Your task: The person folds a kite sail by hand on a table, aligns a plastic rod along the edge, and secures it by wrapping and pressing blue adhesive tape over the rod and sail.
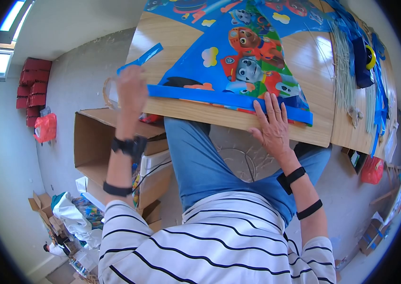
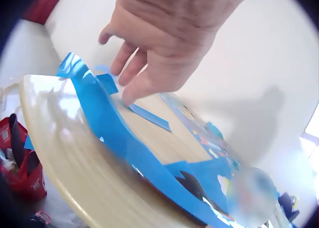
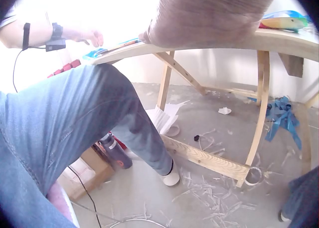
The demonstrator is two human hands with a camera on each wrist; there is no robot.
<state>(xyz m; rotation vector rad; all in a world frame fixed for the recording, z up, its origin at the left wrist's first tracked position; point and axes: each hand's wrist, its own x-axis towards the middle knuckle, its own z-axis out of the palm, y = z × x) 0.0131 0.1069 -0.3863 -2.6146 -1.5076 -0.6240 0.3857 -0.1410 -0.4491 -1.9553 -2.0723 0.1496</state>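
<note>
At near edge of pale wooden desk, blue plastic band lies along base of triangular cartoon-print sheet. Right hand on band, fingers straight, spread. Left hand near left corner, by short blue strip; can't tell if fingers pinch it.
</note>
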